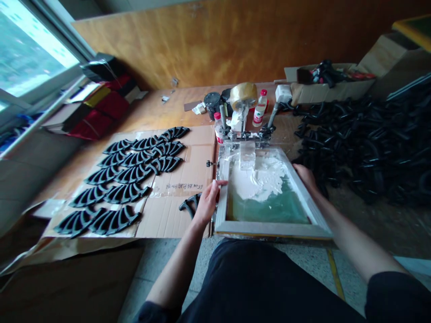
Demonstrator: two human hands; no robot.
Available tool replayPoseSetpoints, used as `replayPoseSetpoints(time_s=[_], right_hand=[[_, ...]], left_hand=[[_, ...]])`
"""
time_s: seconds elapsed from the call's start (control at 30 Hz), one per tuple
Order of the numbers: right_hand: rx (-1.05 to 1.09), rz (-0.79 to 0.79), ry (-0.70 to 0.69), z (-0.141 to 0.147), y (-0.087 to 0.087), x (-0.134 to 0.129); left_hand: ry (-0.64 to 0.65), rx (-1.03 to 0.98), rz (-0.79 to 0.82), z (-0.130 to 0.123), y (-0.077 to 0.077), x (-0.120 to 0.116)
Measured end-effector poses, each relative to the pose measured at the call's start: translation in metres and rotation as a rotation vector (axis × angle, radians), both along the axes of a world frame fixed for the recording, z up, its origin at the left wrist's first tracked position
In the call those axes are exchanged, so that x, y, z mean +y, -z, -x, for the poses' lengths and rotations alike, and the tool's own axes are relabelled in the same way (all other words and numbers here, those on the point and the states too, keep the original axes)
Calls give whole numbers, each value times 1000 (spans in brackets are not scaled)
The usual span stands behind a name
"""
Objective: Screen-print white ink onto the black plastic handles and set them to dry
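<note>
Aluminium-grey screen frame [272, 229] sits flat at bench front, between the hands, side rails running away from the body. Left hand [208, 202] at left rail, thumb and index spread; right hand [305, 177] beside right rail, finger closure indeterminable. White paste [267, 179] inside. Beyond: red-capped bottle [260, 110], clear liquid; carton [321, 93] holding black parts [326, 74].
</note>
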State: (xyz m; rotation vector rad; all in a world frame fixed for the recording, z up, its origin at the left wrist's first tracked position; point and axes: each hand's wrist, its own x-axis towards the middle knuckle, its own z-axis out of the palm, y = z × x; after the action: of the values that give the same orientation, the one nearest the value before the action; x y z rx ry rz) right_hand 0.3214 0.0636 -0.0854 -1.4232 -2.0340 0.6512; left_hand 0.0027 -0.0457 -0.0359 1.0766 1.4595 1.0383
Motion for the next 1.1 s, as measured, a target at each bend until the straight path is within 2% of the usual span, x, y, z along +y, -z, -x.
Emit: replayPoseSetpoints(time_s=[0.07,0.1,0.13,0.2,0.3,0.4,0.53,0.63,0.73,0.83,0.9,0.97,1.03,1.1], right_hand=[[-19,-95,174,0,-10,16],[-39,-142,207,9,-15,22],[-73,-184,187,23,-19,27],[-181,-234,48,59,-27,30],[-369,-156,-157,104,-31,22],[-470,-94,-312,111,-24,-3],[-467,-207,-635,82,-15,-37],[-433,-192,-787,68,-19,-41],[-392,-178,-669,73,-19,-37],[-351,-287,-548,80,-7,-47],[-323,-329,-574,78,2,-59],[-303,-297,-612,74,5,-66],[-295,-226,-581,75,0,-60],[-281,-182,-460,84,-12,-41]], left_hand=[[5,90,64,2,33,-12],[6,143,89,2,47,-14],[7,204,114,1,60,-15],[11,323,149,-1,79,-12],[35,404,159,0,92,-7],[41,406,155,2,96,-6],[18,400,155,2,98,-8],[15,387,157,0,97,-8],[12,390,155,-1,94,-8],[9,396,156,-1,91,-8],[12,397,161,-2,89,-8],[14,401,168,-2,89,-7],[14,394,173,-2,87,-7],[18,363,161,-1,83,-7]])
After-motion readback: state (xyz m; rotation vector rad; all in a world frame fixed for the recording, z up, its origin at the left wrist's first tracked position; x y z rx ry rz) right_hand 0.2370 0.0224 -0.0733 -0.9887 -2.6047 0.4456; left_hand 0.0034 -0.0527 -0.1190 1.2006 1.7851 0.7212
